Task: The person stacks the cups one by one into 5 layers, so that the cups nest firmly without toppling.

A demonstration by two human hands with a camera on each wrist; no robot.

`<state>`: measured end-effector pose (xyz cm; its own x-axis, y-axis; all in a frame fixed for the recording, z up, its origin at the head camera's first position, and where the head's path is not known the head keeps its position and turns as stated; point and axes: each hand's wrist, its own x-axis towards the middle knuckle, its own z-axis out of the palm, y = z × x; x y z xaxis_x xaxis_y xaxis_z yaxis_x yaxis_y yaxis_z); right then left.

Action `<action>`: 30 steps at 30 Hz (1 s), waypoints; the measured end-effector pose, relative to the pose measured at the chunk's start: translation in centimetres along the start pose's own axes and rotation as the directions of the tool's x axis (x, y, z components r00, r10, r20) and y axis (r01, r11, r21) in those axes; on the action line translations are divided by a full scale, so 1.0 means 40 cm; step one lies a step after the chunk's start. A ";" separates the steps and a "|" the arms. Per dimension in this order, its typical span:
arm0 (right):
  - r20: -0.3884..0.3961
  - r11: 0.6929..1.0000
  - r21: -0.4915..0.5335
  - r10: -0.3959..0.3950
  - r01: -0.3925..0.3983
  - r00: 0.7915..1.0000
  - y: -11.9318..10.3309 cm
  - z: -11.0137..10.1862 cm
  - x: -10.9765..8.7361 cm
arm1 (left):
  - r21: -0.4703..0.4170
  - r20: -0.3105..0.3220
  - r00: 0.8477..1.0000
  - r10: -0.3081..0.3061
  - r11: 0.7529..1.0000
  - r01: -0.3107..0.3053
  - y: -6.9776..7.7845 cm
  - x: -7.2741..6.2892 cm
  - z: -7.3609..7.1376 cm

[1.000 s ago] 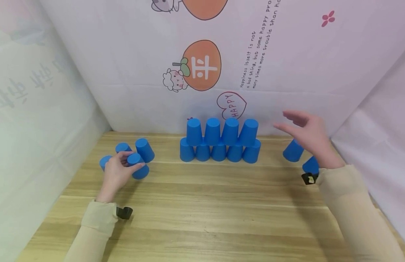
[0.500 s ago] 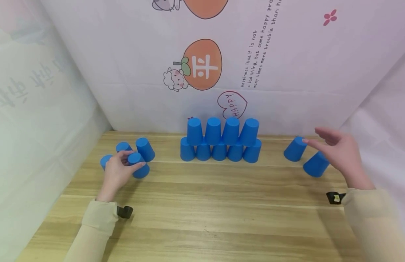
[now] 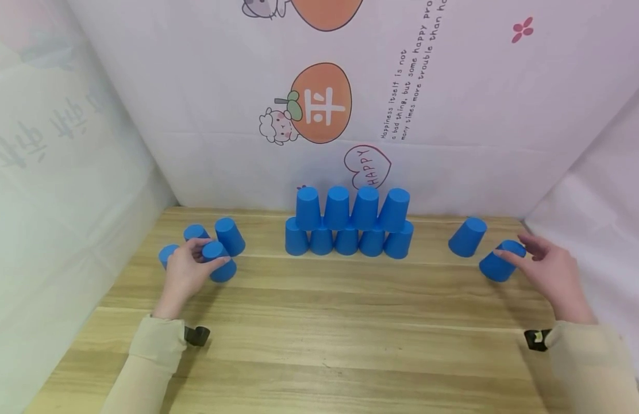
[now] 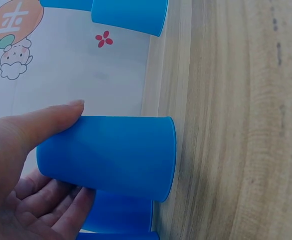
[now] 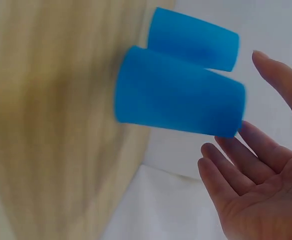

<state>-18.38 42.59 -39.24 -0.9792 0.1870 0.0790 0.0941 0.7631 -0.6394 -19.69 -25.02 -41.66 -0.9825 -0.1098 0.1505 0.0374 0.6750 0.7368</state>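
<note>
In the head view my left hand [image 3: 187, 275] holds an upside-down blue cup [image 3: 222, 265] by its upper part. The left wrist view shows the thumb on one side of this blue cup [image 4: 111, 155] and the fingers curled under the other. On the right, my right hand [image 3: 552, 276] is at another upside-down blue cup [image 3: 497, 267], thumb and fingers spread to either side of its top. From the right wrist, the thumb stands off this blue cup [image 5: 180, 95], while the fingertips [image 5: 240, 127] overlap its narrow end.
Several blue cups [image 3: 346, 241] form a row at the back middle, with a second row [image 3: 337, 208] on top. More cups [image 3: 229, 237] stand around my left hand. One cup [image 3: 467, 237] stands behind the right one. Printed white cloth [image 3: 237, 167] walls the wooden table [image 3: 345, 333].
My right hand has moved right and down, from beside the stacked rows to the front right cup. The left hand has kept its hold on its cup and not moved.
</note>
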 end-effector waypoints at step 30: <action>-0.042 0.999 0.026 0.025 -0.024 0.999 0.050 0.024 0.005 | -0.019 -0.092 0.994 0.055 0.998 -0.057 -0.004 -0.005 0.015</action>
<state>-18.56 43.57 -41.23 -0.9681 0.2318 0.0947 0.1131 0.7423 -0.6604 -19.63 -24.69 -42.20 -0.9581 -0.1391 0.2502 0.0963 0.6665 0.7392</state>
